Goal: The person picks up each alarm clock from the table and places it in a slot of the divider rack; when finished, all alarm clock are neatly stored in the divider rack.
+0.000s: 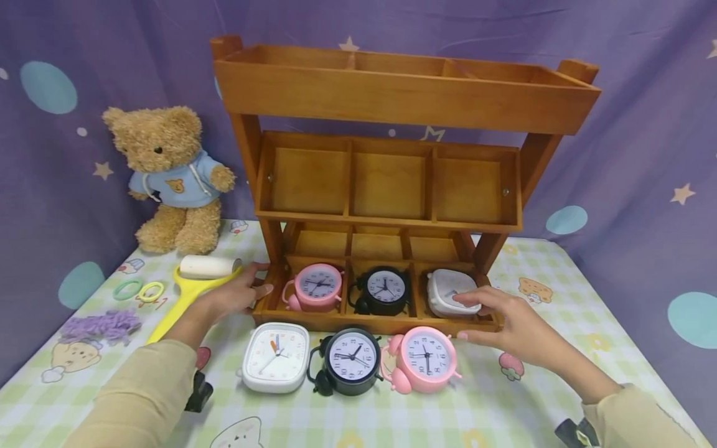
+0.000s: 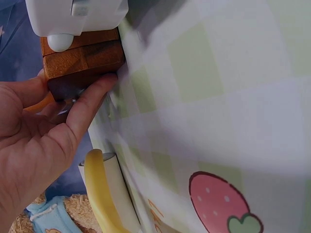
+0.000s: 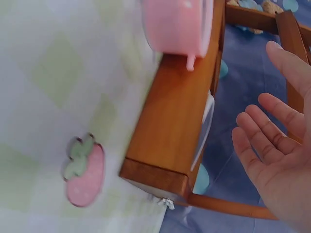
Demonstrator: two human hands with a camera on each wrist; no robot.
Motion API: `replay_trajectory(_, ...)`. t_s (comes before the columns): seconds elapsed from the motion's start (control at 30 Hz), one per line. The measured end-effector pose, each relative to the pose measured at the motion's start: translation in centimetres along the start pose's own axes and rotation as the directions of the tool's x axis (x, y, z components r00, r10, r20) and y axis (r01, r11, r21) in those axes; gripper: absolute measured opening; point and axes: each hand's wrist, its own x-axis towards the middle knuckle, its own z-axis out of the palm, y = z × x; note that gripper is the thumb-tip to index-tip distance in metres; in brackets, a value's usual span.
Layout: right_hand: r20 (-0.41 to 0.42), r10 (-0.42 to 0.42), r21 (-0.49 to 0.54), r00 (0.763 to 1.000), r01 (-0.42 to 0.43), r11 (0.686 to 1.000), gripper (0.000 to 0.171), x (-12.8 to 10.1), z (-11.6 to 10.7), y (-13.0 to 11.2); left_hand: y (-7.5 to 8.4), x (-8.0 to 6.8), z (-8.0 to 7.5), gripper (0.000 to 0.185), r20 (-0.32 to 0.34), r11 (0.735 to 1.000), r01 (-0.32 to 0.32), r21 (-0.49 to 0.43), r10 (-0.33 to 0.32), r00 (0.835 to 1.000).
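- Look to the back left: a brown teddy bear (image 1: 170,174) in a light blue hoodie sits against the purple backdrop (image 1: 644,124).
- In front of it you have a yellow lint roller (image 1: 193,280), its white roll end nearest the shelf.
- Just left of the roller lie a green ring (image 1: 127,289) and a yellow ring (image 1: 151,291), side by side.
- Nearer you on that side there's a purple fluffy cloth (image 1: 101,325).
- Everything rests on a green checked tablecloth (image 1: 560,298) printed with strawberries.

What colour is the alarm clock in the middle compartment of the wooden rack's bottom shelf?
Black, with a white dial: the round black alarm clock shows best in the head view.
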Motion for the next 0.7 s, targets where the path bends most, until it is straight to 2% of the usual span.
replay_trajectory(0.2,0.016,0.033,0.043,0.999,-0.034,0.998,0.047,-1.5,1.0,-0.7,-0.1,0.1,0.0,0.058,0.008,1.0,-0.006,0.002,0.006,1.0)
replay_trajectory(0.43,0.019,0.007,0.049,1.0,-0.008,0.999,0.05,-2.8,2.4,-1.2,-0.2,0.0,0.1,0.058,0.005,1.0,-0.01,0.006,0.01,1.0)
replay_trajectory(0.7,0.092,0.087,0.098,0.992,-0.096,0.991,0.062,-3.2,3.9,-1.7,-0.2,0.1,0.0,0.058,0.008,1.0,-0.012,0.012,0.012,1.0)
